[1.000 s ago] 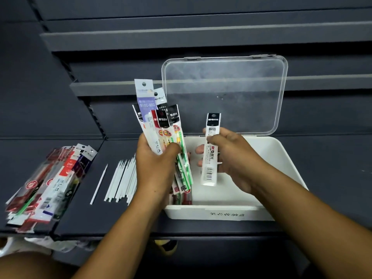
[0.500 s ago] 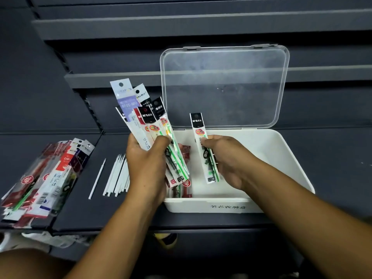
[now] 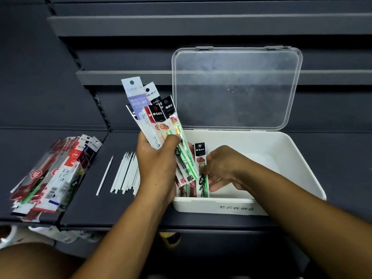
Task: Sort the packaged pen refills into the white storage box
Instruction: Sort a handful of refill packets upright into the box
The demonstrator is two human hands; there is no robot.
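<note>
Left of centre, my left hand [image 3: 156,162] is gripping a fan of packaged refills [image 3: 153,115], fingers and thumb curled tight round the lower half of the bundle. The hang-tab tops are spreading up and to the left, toward the middle of the frame, while the lower ends are hanging over the left end of the white storage box [image 3: 221,206]. My right hand [image 3: 223,168] is reaching into that same left end from the right and pinching a single refill pack [image 3: 201,164] along its right edge. The fingers are only partly bent and one fingertip is showing below the pack. This pack is standing nearly upright, its black header uppermost, its foot going down among the sorted packs [image 3: 186,188] that are lying against the box's left wall. The box's clear lid [image 3: 237,87] is standing open behind it, in the upper right of the frame. On the dark shelf [image 3: 100,208], at lower left, a pile of packs [image 3: 54,174] is lying well apart from the box. Between that pile and my left hand, some loose white tubes [image 3: 126,172] are lying side by side.
</note>
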